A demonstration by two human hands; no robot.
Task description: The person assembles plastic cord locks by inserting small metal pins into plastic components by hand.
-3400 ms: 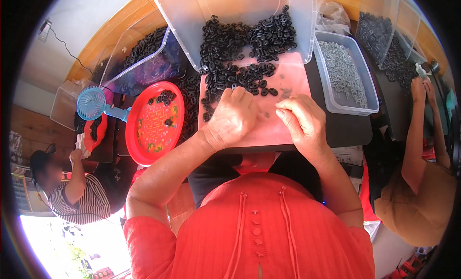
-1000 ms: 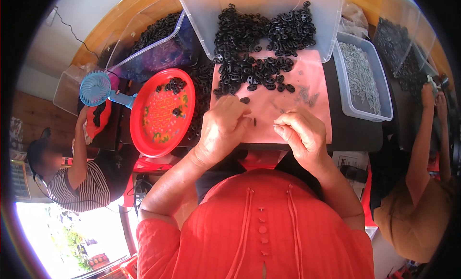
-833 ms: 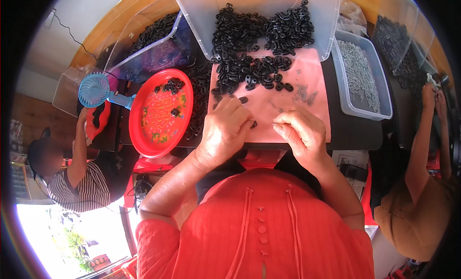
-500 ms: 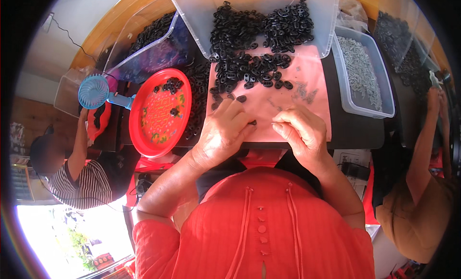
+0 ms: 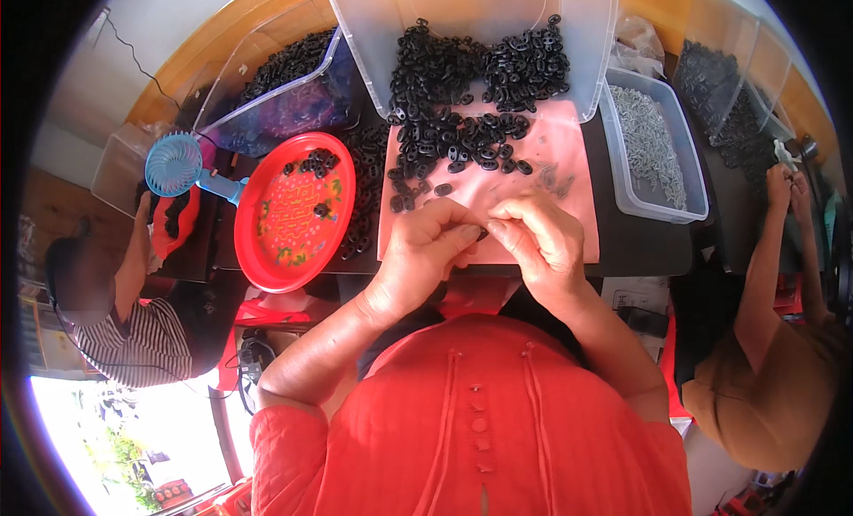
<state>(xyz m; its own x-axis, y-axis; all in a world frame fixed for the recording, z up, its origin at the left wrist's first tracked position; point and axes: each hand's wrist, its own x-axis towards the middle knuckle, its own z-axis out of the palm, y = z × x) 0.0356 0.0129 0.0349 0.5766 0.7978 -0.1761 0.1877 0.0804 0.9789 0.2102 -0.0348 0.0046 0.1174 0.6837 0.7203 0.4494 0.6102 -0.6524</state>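
Observation:
My left hand (image 5: 425,247) is closed over the front of a pink mat (image 5: 498,189), its thumb and finger pinching a small black oval piece (image 5: 483,234). Against that piece come the fingertips of my right hand (image 5: 540,241), also in a pinch. What sits in the right fingertips is too small to make out. Beyond both hands, a heap of black oval pieces with two holes each (image 5: 458,143) spreads over the mat. A few small grey bits (image 5: 558,180) lie on the mat's right side.
A large clear bin (image 5: 366,50) lies tipped toward me behind the heap. On the right stands a clear box (image 5: 684,217) of grey metal pieces. On the left are a red tray (image 5: 251,267) with several black pieces and a blue fan (image 5: 174,165). One person works on each side.
My hands have come together; the right fingertips now meet the black piece in the left hand, where before there was a gap. The whole view has shifted slightly.

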